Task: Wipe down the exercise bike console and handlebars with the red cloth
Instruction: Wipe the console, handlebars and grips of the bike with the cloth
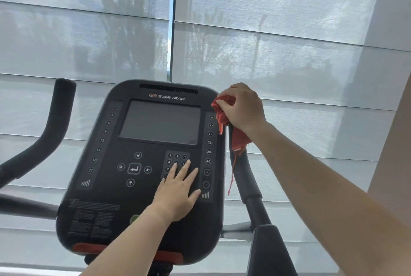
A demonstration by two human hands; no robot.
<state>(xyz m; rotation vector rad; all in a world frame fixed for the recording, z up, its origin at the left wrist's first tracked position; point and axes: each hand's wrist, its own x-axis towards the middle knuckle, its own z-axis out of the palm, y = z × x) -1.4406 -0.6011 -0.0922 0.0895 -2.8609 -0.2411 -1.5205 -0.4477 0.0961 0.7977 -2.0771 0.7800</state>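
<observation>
One black plastic exercise bike console (138, 186), marked "STAR TRAC", fills the frame's centre between two black padded bars: left handlebar (60, 109) and right handlebar (249, 182). One crumpled red cloth (222, 111) drapes the right handlebar's top, right of centre, with the right hand (242, 106) fingers clamped on it. The left hand (178, 191) lies flat on the numbered keypad (177, 156), fingers straight and apart. Grey window blinds (289, 42) hang behind

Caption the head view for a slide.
Right hand grips red cloth on the right handlebar; left hand rests flat on the console.
</observation>
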